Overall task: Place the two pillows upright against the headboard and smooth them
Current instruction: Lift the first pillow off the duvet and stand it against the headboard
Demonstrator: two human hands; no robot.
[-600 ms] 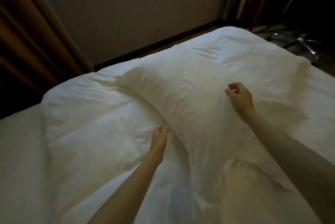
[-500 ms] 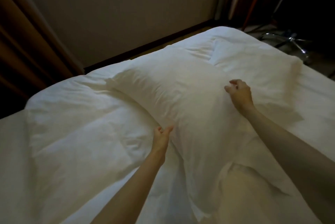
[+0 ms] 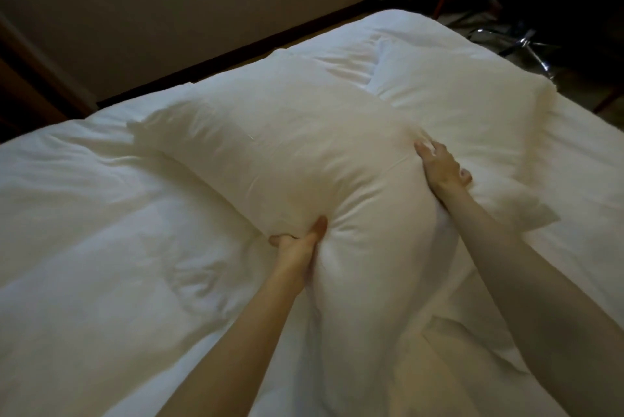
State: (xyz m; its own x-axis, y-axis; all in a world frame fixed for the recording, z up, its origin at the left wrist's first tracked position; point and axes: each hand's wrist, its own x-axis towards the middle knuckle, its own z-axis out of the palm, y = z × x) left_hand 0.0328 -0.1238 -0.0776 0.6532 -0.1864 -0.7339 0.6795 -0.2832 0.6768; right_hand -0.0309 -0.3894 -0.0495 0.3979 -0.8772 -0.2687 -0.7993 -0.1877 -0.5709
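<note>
— Head view looks down both bare forearms onto the bed; the left hand (image 3: 297,241) is clenched into the near-left edge of the big, plump white cotton pillow (image 3: 287,160), thumb sunk into the stuffing and fingers tucked underneath; why dig in so deep?

— I'd say a soft, overfilled pillow slips out of a shallow pinch; bunching the cloth gives something firm to lift by.

— And the right hand (image 3: 442,170)?

— It grasps the opposite edge, fingers spread and pressed into the fabric, which creases toward them; one hand per side probably keeps the thing from sagging when it's raised.

— Where does it lie?

— Flat and slantwise across the rumpled white duvet (image 3: 101,247), in the middle of the bed; its far-right corner overlaps the second white pillow (image 3: 466,106), which also lies flat near the far corner.

— The headboard?

— I can't make one out; only a plain wall (image 3: 169,11) beyond the bed, and the shiny metal legs of a chair (image 3: 526,41) on the floor, far right; so neither pillow stands upright yet, and the smoothing remains to be done.
</note>
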